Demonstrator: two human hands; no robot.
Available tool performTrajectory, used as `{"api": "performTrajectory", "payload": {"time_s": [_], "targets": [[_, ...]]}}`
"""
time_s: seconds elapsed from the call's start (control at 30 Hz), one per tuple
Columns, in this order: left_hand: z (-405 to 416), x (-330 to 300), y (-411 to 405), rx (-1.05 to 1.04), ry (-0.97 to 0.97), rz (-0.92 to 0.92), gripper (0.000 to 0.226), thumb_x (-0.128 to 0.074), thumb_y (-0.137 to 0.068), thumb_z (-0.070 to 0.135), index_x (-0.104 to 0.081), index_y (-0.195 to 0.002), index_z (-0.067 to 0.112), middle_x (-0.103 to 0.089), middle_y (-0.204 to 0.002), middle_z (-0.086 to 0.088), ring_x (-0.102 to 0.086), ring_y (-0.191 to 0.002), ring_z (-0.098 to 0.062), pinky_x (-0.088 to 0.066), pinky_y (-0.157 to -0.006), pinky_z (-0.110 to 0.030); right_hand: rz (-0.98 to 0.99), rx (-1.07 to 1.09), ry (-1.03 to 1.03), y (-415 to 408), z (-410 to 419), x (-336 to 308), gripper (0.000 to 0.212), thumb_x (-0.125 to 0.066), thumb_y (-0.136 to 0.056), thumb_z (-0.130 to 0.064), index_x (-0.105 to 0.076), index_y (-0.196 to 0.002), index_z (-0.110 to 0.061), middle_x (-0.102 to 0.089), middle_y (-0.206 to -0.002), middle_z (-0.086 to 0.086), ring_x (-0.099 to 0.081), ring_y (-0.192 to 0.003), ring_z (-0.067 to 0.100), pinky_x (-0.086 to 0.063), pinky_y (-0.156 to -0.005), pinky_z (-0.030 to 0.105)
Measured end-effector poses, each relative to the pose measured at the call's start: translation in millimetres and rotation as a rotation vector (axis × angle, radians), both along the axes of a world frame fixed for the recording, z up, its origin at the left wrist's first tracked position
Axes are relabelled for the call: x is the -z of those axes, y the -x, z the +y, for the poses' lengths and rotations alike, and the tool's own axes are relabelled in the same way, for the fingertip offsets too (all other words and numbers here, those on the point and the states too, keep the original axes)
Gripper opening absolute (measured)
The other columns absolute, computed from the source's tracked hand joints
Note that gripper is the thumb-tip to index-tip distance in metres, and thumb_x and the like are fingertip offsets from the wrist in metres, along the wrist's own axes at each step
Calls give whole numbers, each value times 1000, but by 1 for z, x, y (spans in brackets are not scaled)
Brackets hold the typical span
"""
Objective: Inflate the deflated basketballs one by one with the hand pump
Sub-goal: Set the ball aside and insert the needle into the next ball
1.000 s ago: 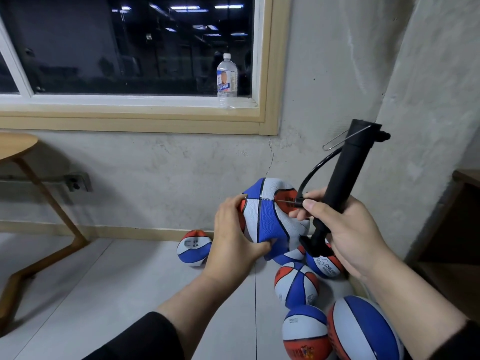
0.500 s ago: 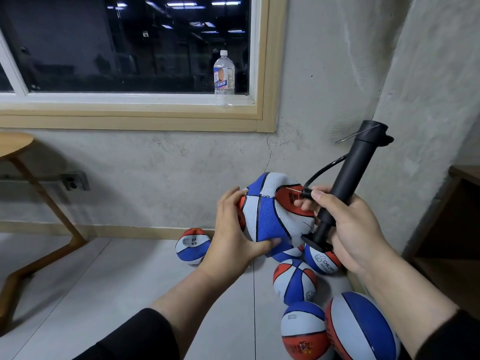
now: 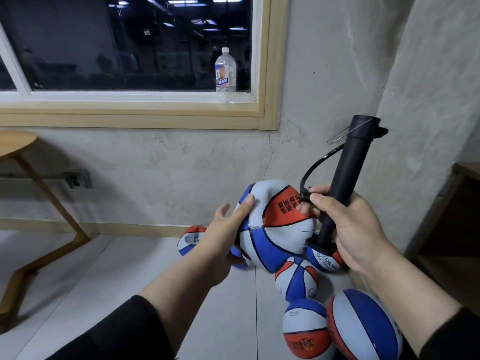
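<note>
A soft, dented basketball [image 3: 275,229] in red, white and blue hangs in mid-air in front of the wall. My left hand [image 3: 223,235] grips its left side, fingers spread over the white panel. My right hand [image 3: 348,224] is wrapped around a black hand pump [image 3: 348,172] that points up and to the right. The thumb and fingers of that hand pinch the end of the pump's black hose [image 3: 311,172] against the ball's red panel. The needle itself is hidden by my fingers.
Several more red, white and blue basketballs [image 3: 298,281] lie on the pale floor by the wall corner. A water bottle [image 3: 225,74] stands on the window sill. A wooden table [image 3: 18,146] is at the left, a wooden shelf [image 3: 465,172] at the right.
The ball has turned in my left hand so its red printed panel faces me. My right hand has brought the hose end onto that panel, and my left fingers have shifted.
</note>
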State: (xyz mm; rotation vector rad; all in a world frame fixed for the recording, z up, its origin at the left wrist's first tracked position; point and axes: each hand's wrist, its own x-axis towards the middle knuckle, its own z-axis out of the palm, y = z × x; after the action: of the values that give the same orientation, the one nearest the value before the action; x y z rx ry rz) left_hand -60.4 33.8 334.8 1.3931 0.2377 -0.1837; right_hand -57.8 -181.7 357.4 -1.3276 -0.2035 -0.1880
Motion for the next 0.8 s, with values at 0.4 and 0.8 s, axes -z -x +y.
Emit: {"api": "performTrajectory", "payload": {"time_s": [0.4,0.8], "targets": [[2,9,-6,-133,-113,-367,142,-99,-42,59,-17,-158,55,-49,-153,12,-57,-133,-14,-52,-108,-47,15,-35,-118,-1,4,-10,10,-61,-98,-8,-66,-93,-14,-71,-83,14,-72,-106,36,-56,-88,41],[-5,4,-3,-159,-122,-381,91,-85,-54,63,-45,-131,37,-68,-122,14,-69,-107,-3,-57,-92,-33,-7,20,-87,-1,2,-2,13,-62,-97,-6,-69,-92,-16,-69,-78,12,-67,-82,22,-51,-97,54]]}}
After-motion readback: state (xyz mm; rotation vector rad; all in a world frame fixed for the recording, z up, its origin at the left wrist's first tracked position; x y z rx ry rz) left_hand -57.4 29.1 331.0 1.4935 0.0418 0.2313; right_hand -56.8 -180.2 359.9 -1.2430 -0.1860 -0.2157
